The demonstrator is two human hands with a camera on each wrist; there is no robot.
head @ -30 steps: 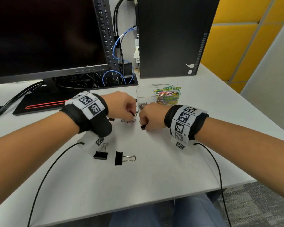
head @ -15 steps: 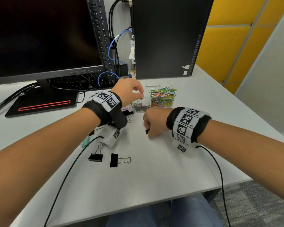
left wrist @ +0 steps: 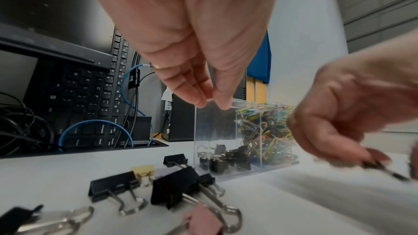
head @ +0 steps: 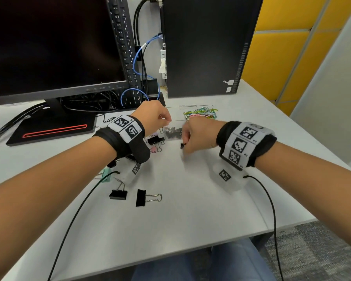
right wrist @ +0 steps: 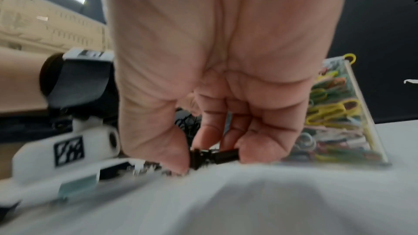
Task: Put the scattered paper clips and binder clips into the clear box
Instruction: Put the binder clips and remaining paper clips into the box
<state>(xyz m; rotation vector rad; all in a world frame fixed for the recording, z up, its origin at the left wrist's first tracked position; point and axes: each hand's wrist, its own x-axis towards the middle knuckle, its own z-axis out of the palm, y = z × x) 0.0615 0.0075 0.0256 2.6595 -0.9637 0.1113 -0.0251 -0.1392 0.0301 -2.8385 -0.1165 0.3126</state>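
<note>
The clear box [head: 171, 137] [left wrist: 214, 128] stands mid-table; its left part holds small black binder clips, its right part coloured paper clips [head: 201, 115]. My left hand [head: 167, 120] [left wrist: 210, 102] hovers over the left part, fingers nearly straight, tips meeting at the rim; no clip shows between them. Just right of the box front, my right hand [head: 185, 145] [right wrist: 212, 155] pinches a small black binder clip [head: 182, 146] [right wrist: 214, 155] low at the table. Loose clips lie on the table: black ones [head: 118, 194] [head: 140, 197] [head: 155, 139], a pink one [head: 153, 150], a mint one [head: 105, 175].
A monitor [head: 49, 47] on its stand, an upright keyboard [head: 126, 57] and cables stand at the back left, a black computer tower [head: 203, 47] behind the box. The table's front edge [head: 170, 258] runs near my knees; wrist cables trail over the table.
My left hand rose from the loose clips on the table to the box's left rim. The right hand stayed low beside the box, still pinching the small black clip.
</note>
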